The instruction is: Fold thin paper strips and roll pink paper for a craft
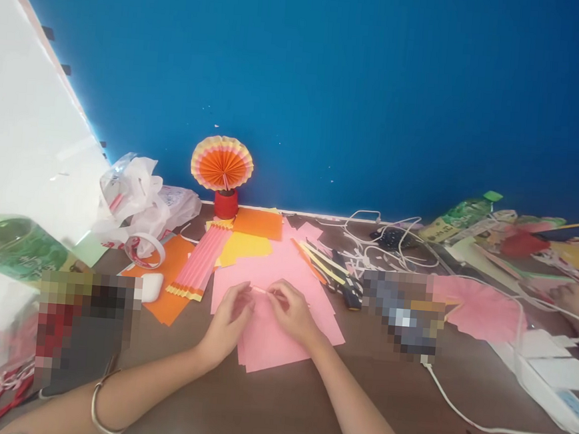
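Observation:
Between my two hands is a thin pink paper strip (260, 289), perhaps folded or rolled; its ends are hidden by my fingers. My left hand (233, 316) pinches it at the left, and my right hand (293, 312) pinches it at the right. Both hands are just over a stack of pink paper sheets (279, 350) on the brown table. Left of the stack lies a pleated pink paper piece (198, 263) with yellow edges. Yellow paper (247, 248) and an orange sheet (259, 224) lie behind the stack.
A round paper fan (222, 163) stands in a red holder (225, 205) by the blue wall. A tape roll (145, 250), white case (151, 288) and green bottle (14, 242) are left. Paper strips (326, 265), cables (408, 236) and another person's hand (576, 300) are right.

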Motion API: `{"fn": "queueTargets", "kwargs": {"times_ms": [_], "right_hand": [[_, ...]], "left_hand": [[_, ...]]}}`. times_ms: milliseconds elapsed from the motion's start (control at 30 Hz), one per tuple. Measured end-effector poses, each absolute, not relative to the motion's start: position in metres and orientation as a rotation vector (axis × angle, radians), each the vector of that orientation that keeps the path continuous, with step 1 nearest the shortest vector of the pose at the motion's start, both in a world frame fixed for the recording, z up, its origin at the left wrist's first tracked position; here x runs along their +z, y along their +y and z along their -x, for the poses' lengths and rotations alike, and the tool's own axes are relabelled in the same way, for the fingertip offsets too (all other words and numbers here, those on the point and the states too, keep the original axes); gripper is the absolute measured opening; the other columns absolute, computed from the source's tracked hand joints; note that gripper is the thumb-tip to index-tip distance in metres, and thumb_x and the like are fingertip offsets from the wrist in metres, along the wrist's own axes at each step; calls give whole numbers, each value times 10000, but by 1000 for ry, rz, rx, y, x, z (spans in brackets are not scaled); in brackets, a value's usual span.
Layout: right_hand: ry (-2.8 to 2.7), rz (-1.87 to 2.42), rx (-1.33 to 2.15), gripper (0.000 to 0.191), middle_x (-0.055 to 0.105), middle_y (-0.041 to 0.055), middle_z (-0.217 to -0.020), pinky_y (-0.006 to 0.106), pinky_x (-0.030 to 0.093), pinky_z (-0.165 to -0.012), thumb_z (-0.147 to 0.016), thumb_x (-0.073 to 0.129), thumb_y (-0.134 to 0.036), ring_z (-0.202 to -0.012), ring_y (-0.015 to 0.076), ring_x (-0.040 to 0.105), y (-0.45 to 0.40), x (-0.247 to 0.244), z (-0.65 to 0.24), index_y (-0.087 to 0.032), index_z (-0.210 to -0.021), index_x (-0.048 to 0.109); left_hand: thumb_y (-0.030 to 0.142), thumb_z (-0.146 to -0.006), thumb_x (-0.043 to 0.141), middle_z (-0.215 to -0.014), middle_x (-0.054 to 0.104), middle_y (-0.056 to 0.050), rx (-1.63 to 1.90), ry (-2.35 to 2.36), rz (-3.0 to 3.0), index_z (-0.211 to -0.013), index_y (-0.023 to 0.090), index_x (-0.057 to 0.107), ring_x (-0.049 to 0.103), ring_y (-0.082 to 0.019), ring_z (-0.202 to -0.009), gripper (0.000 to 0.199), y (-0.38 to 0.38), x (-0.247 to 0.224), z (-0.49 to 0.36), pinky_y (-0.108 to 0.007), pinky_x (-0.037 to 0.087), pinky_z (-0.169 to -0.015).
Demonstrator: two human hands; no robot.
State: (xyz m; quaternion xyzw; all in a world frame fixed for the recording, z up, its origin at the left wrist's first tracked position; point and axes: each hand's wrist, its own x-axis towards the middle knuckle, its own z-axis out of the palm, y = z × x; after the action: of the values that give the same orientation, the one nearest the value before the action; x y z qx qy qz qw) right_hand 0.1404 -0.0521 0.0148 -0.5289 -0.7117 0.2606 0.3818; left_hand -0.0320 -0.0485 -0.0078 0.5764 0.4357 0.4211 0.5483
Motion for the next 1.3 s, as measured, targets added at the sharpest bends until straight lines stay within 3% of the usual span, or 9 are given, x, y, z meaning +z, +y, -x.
{"fn": "queueTargets", "kwargs": {"times_ms": [100,200,400,567,867,1300], "right_hand": [[-1856,1282,643,90,571,24,-797,297,467,-719,-867,441,-213,-775,153,559,-55,17,-138,-227,-812,511],[-1884,1253,568,89,578,20,-779,301,455,-704,-864,452,-191,-757,150,551,-55,18,-139,-226,-819,521],[-1961,1212,177,114,614,19,-794,325,385,-745,-847,486,-131,-790,148,548,-52,18,-139,-211,-809,556],[-2086,1236,-67,158,644,28,-848,361,319,-789,-859,467,-132,-849,167,556,-57,21,-134,-220,-825,594],[-2133,1192,86,176,676,8,-828,356,325,-780,-857,457,-147,-773,153,586,-61,22,-131,-237,-868,608],[-2041,1235,155,143,648,0,-730,355,360,-753,-822,484,-156,-700,150,571,-62,22,-126,-230,-775,596]], "left_hand": [[366,-812,519,-1115,571,-85,982,1076,-1262,-1137,212,525,566,-190,-1000,360,-45,-6,31,-340,464,-856],[404,-799,528,-1002,606,-72,943,1057,-1336,-903,192,643,560,-197,-980,262,-41,-3,32,-324,455,-847],[365,-800,529,-970,569,-67,942,1058,-1404,-764,195,665,534,-191,-988,220,-43,3,32,-317,429,-876],[321,-810,519,-1014,556,-64,917,1035,-1431,-816,208,681,525,-188,-1021,198,-45,2,32,-328,415,-912],[264,-821,508,-971,571,-62,936,1014,-1505,-857,206,682,540,-175,-984,187,-45,2,33,-329,435,-897],[215,-822,473,-859,570,-51,931,1004,-1711,-819,194,664,562,-165,-855,192,-48,4,36,-287,474,-766]]}}
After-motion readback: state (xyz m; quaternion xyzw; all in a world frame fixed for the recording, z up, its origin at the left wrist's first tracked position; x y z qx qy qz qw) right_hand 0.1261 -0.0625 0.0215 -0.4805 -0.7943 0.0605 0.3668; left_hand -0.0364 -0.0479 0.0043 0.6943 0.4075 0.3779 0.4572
